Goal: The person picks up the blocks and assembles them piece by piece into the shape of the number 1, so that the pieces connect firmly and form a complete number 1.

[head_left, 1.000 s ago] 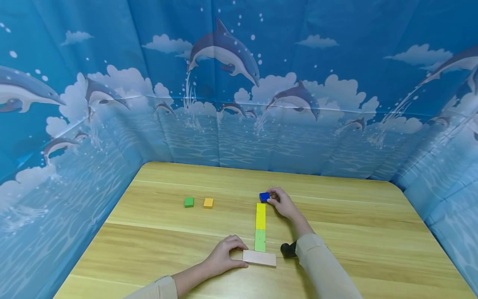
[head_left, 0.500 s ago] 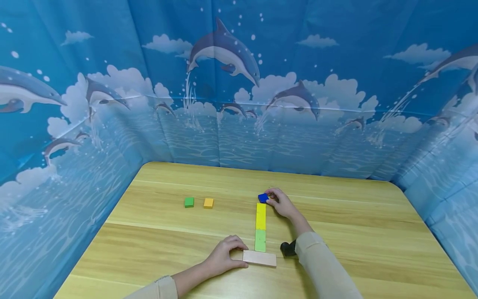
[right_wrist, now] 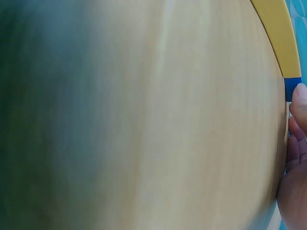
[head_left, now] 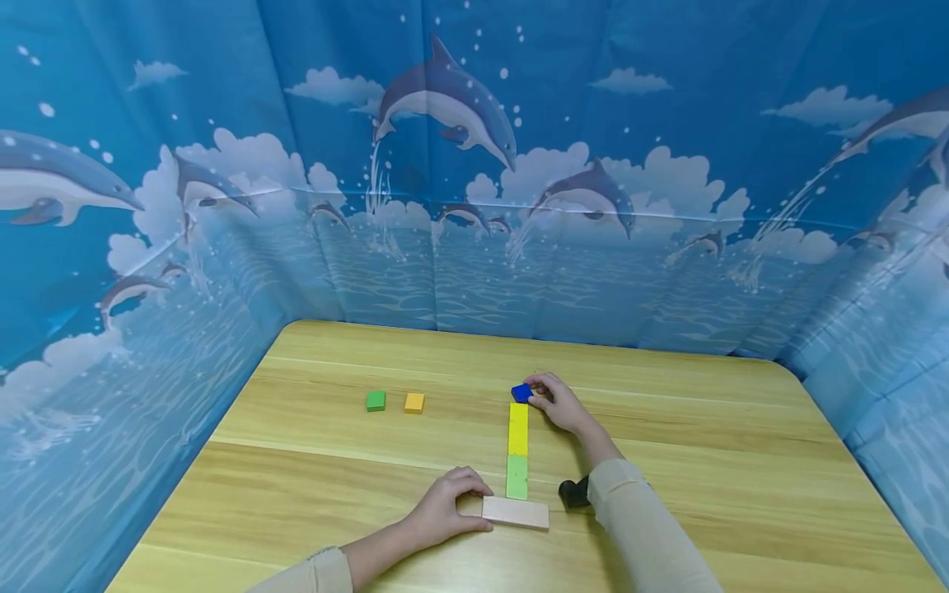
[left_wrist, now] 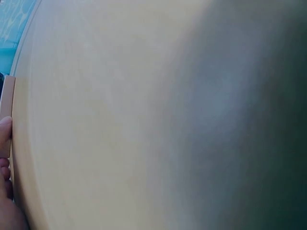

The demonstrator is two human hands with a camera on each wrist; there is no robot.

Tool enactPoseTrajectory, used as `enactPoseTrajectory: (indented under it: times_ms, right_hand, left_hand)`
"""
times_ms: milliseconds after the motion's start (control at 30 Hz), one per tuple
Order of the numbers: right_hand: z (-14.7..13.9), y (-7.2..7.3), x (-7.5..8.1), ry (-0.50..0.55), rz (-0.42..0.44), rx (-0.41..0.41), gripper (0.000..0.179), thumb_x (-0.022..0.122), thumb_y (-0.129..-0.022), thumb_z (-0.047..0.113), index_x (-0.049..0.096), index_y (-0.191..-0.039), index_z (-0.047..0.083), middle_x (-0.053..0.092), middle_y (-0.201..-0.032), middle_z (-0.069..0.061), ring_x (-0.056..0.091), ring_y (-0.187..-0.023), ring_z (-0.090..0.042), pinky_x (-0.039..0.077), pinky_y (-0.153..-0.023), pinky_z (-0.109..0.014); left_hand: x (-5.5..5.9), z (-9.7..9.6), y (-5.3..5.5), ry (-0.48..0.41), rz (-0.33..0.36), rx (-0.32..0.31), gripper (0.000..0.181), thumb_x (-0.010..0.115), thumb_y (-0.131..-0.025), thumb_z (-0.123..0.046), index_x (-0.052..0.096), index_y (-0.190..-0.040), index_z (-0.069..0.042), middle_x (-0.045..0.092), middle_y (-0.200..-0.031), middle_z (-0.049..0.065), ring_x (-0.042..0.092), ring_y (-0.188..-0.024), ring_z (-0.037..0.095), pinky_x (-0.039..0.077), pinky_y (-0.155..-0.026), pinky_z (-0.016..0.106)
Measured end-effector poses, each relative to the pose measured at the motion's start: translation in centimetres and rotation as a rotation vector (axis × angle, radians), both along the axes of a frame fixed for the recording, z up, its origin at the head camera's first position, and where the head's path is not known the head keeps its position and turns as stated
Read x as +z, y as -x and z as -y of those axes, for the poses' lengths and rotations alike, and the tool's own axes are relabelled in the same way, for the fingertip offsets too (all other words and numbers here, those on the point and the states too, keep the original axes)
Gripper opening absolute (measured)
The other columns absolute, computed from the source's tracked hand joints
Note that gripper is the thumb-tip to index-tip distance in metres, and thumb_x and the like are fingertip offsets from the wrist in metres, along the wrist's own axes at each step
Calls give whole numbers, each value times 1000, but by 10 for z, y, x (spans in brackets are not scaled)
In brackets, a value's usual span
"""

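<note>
In the head view my left hand (head_left: 442, 509) pinches the left end of a plain wooden block (head_left: 516, 512) lying crosswise on the table. A light green block (head_left: 516, 477) meets its far side, and a yellow block (head_left: 518, 428) continues that line away from me. At the far end of the yellow block, my right hand (head_left: 561, 405) pinches a small blue block (head_left: 522, 393) between thumb and fingers. The right wrist view has the blue block (right_wrist: 291, 89) against the yellow block's end (right_wrist: 280, 38), with my thumb on it. The left wrist view catches my thumb on the wooden block (left_wrist: 6, 103).
To the left on the wooden table (head_left: 296, 478) lie a small green block (head_left: 376, 401) and a small orange block (head_left: 414, 403), apart from each other. A black object (head_left: 573, 494) sits by the right sleeve. A dolphin-print curtain (head_left: 474, 272) surrounds the table's far and side edges.
The blue block has shifted slightly left and turned a little in my right hand, at the yellow block's far end. My left hand stays on the wooden block.
</note>
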State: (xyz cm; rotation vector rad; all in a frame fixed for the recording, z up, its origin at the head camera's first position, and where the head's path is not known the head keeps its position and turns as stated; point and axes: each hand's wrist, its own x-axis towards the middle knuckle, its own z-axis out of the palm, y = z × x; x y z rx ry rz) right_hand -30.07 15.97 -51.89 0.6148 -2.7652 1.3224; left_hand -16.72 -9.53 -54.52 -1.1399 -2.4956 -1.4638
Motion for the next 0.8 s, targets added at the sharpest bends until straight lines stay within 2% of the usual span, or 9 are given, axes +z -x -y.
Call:
enactPoseTrajectory:
  times_ms: [533,800]
  right_hand:
    - [2,-3,3,5,6,19,28,54,-90,1,53,-118,-3,52,-115,-19,50,-102,-32,40,-92,-47]
    - [1,-2,2,5,9,20,28,54,-90,2,53,-118,-3,52,-115,-18,50,-101,-31,40,-92,-47]
  left_hand:
    - [-1,0,1,15,10,1,35,77,-71,-29,65,-98,-12,59,-93,-7,52,-88,5,46,-78,20]
    - [-2,1,2,-9,-3,-3,38,79,-69,-29,65,-99,-11,59,-94,-7,52,-88,4,46,-79,20]
